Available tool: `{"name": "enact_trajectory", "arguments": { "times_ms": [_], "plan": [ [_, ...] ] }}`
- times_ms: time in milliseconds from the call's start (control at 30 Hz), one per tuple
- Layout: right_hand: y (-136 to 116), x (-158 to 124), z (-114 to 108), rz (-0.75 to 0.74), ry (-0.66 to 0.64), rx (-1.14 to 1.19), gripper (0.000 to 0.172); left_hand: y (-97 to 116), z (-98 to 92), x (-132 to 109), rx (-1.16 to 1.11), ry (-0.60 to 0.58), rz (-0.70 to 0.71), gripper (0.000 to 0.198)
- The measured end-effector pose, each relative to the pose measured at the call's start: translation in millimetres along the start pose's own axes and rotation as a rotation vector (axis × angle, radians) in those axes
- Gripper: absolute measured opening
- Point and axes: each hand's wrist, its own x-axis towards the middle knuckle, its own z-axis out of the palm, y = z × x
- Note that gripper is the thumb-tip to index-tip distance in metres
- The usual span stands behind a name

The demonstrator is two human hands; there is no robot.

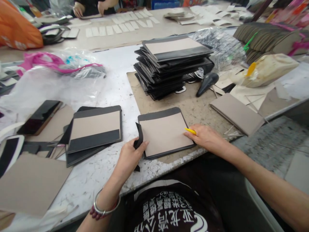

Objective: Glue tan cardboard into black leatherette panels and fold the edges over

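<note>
In front of me lies a beige panel with black edging. My left hand is closed at its left edge, pinching a black strip that curls up there; the thumb rests against the beige face. At the panel's right edge my right hand is closed round a thin yellow pointed tool, whose tip points left over the panel. Most of the tool is hidden in the fist. To the left, a similar beige and black panel sits on another dark piece.
A tall stack of black panels stands behind, beside a dark pointed object. Beige boards and a cream jug lie right; a phone and plastic bags lie left. Another person's hands are across the table.
</note>
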Motion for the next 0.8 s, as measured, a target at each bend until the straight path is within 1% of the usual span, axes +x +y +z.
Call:
{"name": "enact_trajectory", "arguments": {
  "times_ms": [100,167,267,433,500,600,700,800],
  "plan": [
    [2.1,0.4,2.7,-0.023,0.008,-0.005,0.036,2.2,-1.7,-2.5,0.151,-0.006,0.061,0.018],
    [3.8,0.7,4.8,-0.03,0.017,-0.003,0.036,3.2,-2.9,-4.8,0.175,0.005,0.051,0.019],
    [6.7,1.6,8.5,-0.041,0.034,0.003,0.036,3.8,-4.1,-9.9,0.099,-0.006,-0.02,0.023],
    [11.4,4.2,14.9,-0.046,0.049,0.041,0.037,1.9,-4.1,-21.1,-0.15,-0.062,-0.121,0.028],
    [13.5,5.4,17.1,-0.051,0.044,0.046,0.039,0.3,-3.3,-24.7,-0.228,-0.062,-0.159,0.032],
    [16.3,6.9,19.5,-0.067,0.052,0.05,0.04,-2.3,-1.9,-27.5,-0.252,-0.047,-0.17,0.033],
    [16.4,7.3,19.4,-0.065,0.045,0.056,0.041,-3.7,-1.5,-27.2,-0.249,-0.027,-0.167,0.041],
    [13.2,6.1,16.4,-0.05,0.033,0.046,0.041,-3.5,-2.1,-25.3,-0.255,-0.021,-0.189,0.035]
  ]
}}
